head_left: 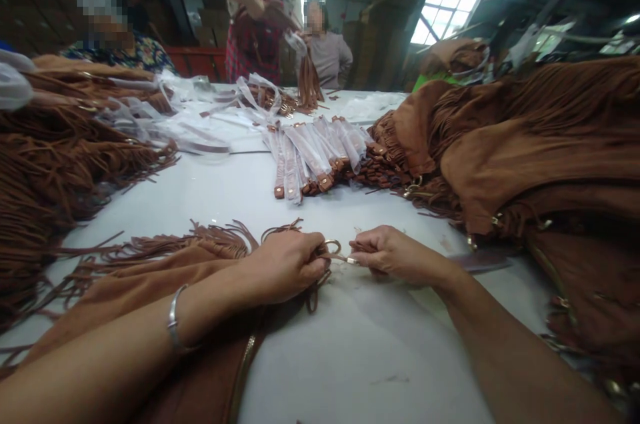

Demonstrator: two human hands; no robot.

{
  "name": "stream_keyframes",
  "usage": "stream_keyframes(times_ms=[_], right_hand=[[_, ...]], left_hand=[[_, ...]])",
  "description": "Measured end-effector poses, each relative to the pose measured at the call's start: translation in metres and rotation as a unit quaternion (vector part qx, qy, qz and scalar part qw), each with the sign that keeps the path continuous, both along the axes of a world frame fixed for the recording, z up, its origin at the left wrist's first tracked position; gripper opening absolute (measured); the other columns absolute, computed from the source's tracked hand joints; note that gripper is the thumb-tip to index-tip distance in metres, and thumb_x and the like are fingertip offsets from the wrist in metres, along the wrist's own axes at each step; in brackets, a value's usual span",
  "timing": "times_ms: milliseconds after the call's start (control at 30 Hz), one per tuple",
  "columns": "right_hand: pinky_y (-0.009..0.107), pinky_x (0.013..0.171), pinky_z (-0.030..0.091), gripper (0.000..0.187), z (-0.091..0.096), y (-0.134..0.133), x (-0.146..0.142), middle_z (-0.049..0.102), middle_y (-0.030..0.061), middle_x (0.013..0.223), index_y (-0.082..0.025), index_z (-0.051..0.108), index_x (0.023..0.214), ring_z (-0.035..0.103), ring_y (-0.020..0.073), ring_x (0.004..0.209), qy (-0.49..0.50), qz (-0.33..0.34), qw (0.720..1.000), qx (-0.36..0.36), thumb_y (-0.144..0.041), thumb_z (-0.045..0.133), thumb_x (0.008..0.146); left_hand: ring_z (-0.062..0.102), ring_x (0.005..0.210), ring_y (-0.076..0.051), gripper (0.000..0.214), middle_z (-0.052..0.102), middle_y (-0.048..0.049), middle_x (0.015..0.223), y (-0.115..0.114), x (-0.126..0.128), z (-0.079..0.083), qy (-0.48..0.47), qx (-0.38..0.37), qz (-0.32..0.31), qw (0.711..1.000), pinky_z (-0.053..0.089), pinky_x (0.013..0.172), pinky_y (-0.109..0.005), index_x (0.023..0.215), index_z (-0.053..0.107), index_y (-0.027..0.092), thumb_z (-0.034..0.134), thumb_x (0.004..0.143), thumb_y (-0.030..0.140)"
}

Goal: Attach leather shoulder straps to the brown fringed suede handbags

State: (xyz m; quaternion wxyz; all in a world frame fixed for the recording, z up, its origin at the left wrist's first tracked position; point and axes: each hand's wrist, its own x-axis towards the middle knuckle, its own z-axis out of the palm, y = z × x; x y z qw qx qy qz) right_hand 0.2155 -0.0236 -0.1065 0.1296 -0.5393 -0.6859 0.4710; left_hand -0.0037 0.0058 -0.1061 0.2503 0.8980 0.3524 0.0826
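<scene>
A brown fringed suede bag (155, 277) lies under my left forearm, a gold zipper (246, 361) along its edge. My left hand (287, 267) is closed at the bag's corner, pinching a thin brown strap (330, 257) beside a gold ring (334, 245). Just to the right, my right hand (393, 254) is closed at the small gold metal piece (353, 261) at the strap's other end. The strap spans the short gap between both hands. Whatever lies inside my right fist is hidden.
Plastic-wrapped straps (310, 151) lie across the white table (310, 357). Brown fringed bags are heaped at right (540, 144) and left (65, 164). Beyond the table, a person (255, 11) stands holding brown straps; two more people are at the back.
</scene>
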Motion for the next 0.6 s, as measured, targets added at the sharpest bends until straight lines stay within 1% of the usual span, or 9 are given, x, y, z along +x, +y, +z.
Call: stream_keyframes(times_ms=[100,167,233,300,367,433,467,533,600], right_hand=[[0.019,0.044,0.024,0.024,-0.003,0.002,0.002,0.042,-0.0050,0.053,-0.014,0.053,0.067,0.035,0.0071,0.048,-0.038,-0.003,0.999,0.034,-0.035,0.058,0.076],[0.019,0.047,0.025,0.016,-0.006,0.004,0.002,0.046,-0.0041,0.057,-0.013,0.057,0.070,0.038,0.0077,0.052,-0.058,0.006,0.997,0.054,-0.029,0.061,0.072],[0.018,0.049,0.027,0.012,-0.008,0.005,0.003,0.049,-0.0036,0.062,-0.013,0.060,0.074,0.041,0.0086,0.057,-0.078,0.011,0.995,0.066,-0.022,0.064,0.067],[0.018,0.050,0.028,0.014,-0.009,0.005,0.007,0.050,-0.0037,0.064,-0.014,0.061,0.079,0.043,0.0092,0.059,-0.094,0.012,0.992,0.078,-0.018,0.063,0.065],[0.019,0.052,0.029,0.013,-0.009,0.006,0.012,0.050,-0.0039,0.064,-0.014,0.061,0.079,0.043,0.0094,0.059,-0.106,0.021,0.990,0.095,-0.015,0.060,0.066],[0.019,0.054,0.030,0.010,-0.010,0.006,0.016,0.051,-0.0036,0.064,-0.014,0.061,0.076,0.043,0.0097,0.059,-0.108,0.042,0.987,0.108,-0.013,0.056,0.068],[0.020,0.055,0.030,0.010,-0.010,0.007,0.017,0.052,-0.0031,0.065,-0.014,0.062,0.076,0.044,0.0100,0.060,-0.106,0.052,0.987,0.111,-0.013,0.055,0.068],[0.020,0.058,0.032,0.015,-0.010,0.007,0.019,0.056,-0.0017,0.070,-0.014,0.064,0.079,0.047,0.0111,0.064,-0.102,0.063,0.986,0.114,-0.012,0.056,0.067],[0.020,0.061,0.033,0.021,-0.009,0.008,0.021,0.060,-0.0005,0.076,-0.015,0.066,0.085,0.049,0.0123,0.068,-0.106,0.060,0.986,0.115,-0.012,0.058,0.066]], left_hand=[[0.051,0.068,-0.015,0.019,0.057,-0.0008,0.073,-0.003,-0.001,0.005,0.018,-0.014,-0.018,1.000,0.036,0.063,-0.025,0.084,0.054,0.020,0.041,0.084,0.034],[0.050,0.068,-0.014,0.022,0.056,-0.0004,0.074,-0.001,-0.003,0.011,0.019,-0.055,-0.037,0.998,0.035,0.061,-0.024,0.085,0.054,0.019,0.044,0.084,0.038],[0.049,0.066,-0.013,0.029,0.055,0.0004,0.075,0.002,-0.005,0.016,0.005,-0.113,-0.054,0.992,0.034,0.058,-0.022,0.088,0.054,0.018,0.045,0.083,0.046],[0.047,0.066,-0.012,0.036,0.054,0.0007,0.075,0.005,-0.006,0.019,-0.026,-0.153,-0.074,0.985,0.034,0.058,-0.022,0.088,0.053,0.017,0.039,0.086,0.050],[0.046,0.068,-0.012,0.042,0.052,0.0007,0.074,0.006,-0.006,0.018,-0.059,-0.164,-0.094,0.980,0.034,0.061,-0.021,0.081,0.053,0.016,0.029,0.090,0.049],[0.045,0.065,-0.011,0.046,0.049,0.0013,0.069,0.005,-0.004,0.016,-0.069,-0.161,-0.083,0.981,0.033,0.060,-0.021,0.074,0.052,0.015,0.025,0.092,0.047],[0.044,0.062,-0.010,0.046,0.048,0.0016,0.066,0.004,-0.003,0.014,-0.066,-0.160,-0.068,0.983,0.032,0.058,-0.021,0.072,0.053,0.014,0.026,0.091,0.047],[0.043,0.059,-0.010,0.043,0.048,0.0018,0.064,0.002,-0.001,0.010,-0.048,-0.158,-0.042,0.985,0.031,0.055,-0.020,0.073,0.057,0.015,0.032,0.089,0.047],[0.044,0.059,-0.010,0.039,0.051,0.0015,0.064,0.001,0.000,0.007,-0.038,-0.155,-0.030,0.987,0.030,0.053,-0.020,0.077,0.060,0.015,0.037,0.087,0.045]])
